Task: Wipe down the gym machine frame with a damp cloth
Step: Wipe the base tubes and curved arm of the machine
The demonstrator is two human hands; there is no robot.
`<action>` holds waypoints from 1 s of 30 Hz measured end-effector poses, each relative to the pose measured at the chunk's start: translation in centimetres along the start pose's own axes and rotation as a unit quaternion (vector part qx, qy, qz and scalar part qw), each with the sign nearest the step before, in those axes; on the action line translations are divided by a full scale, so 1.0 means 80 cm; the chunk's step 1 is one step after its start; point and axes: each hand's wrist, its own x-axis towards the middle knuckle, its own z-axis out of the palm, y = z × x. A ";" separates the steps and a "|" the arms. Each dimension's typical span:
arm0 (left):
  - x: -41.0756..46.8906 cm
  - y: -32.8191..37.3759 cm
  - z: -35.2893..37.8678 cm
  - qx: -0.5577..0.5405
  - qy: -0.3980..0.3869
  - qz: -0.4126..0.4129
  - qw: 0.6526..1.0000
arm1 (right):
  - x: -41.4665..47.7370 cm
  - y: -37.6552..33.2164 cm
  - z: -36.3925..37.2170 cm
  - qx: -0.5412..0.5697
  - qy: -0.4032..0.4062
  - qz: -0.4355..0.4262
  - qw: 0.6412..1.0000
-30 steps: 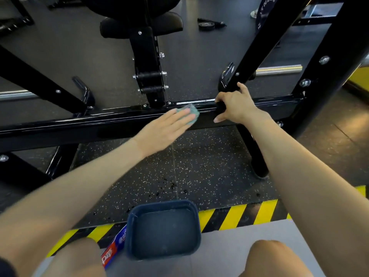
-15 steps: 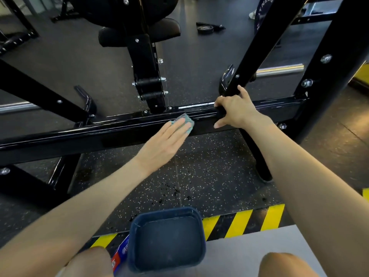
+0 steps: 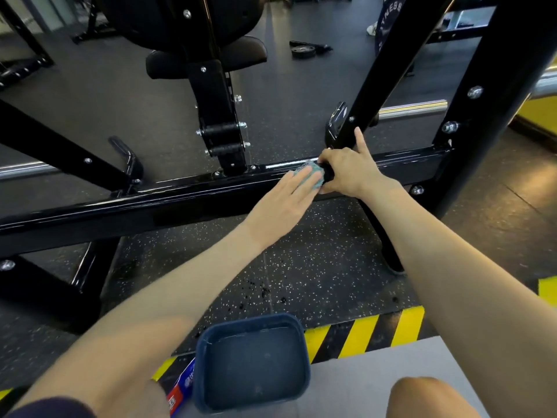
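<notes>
Teal cloth (image 3: pixel 313 176) bunched under my flat-fingered left hand (image 3: pixel 283 203) on glossy black crossbar (image 3: pixel 168 200) | right hand (image 3: pixel 349 173) gripped crossbar | cloth had slid right, meeting that hand.

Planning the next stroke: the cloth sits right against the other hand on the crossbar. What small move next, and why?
Probably shift the right hand further right along the crossbar: it grips the bar directly beside the cloth that the left hand presses flat, blocking the stretch beyond.

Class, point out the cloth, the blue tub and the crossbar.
cloth (image 3: pixel 316 176), head view, visible teal corner
blue tub (image 3: pixel 250 320), head view, far rim
crossbar (image 3: pixel 180 200), head view, bare stretch near its middle
</notes>
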 end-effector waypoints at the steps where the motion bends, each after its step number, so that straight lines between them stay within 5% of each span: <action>1: -0.006 -0.007 -0.004 0.011 -0.016 0.007 1.000 | -0.009 -0.001 0.005 0.014 0.023 0.006 1.000; 4: -0.044 -0.034 -0.015 -0.009 -0.034 0.017 0.999 | -0.042 -0.006 0.037 0.159 0.177 0.106 0.966; 6: -0.045 -0.037 -0.011 -0.035 -0.004 0.010 0.999 | -0.058 -0.010 0.054 0.313 0.260 0.255 0.877; 8: -0.007 -0.022 -0.003 -0.047 0.016 0.030 0.998 | -0.066 -0.002 0.072 0.416 0.261 0.408 0.770; 11: 0.083 0.022 0.013 -0.011 0.078 0.082 0.994 | -0.073 0.024 0.091 0.506 0.240 0.456 0.691; 12: 0.107 0.036 0.013 -0.008 0.091 0.087 0.992 | -0.072 0.033 0.093 0.593 0.246 0.440 0.628; 15: 0.116 0.051 0.009 -0.031 0.037 0.061 0.997 | -0.061 0.046 0.080 0.814 0.213 0.401 0.361; 16: 0.101 0.044 0.011 -0.030 0.030 0.062 0.997 | -0.057 0.048 0.079 0.837 0.189 0.387 0.336; 25: 0.114 0.062 0.016 0.085 0.025 0.098 0.991 | -0.048 0.073 0.113 0.887 0.111 0.326 0.309; 30: 0.045 0.024 0.017 0.068 0.045 0.102 0.991 | -0.050 0.079 0.118 0.872 0.124 0.344 0.327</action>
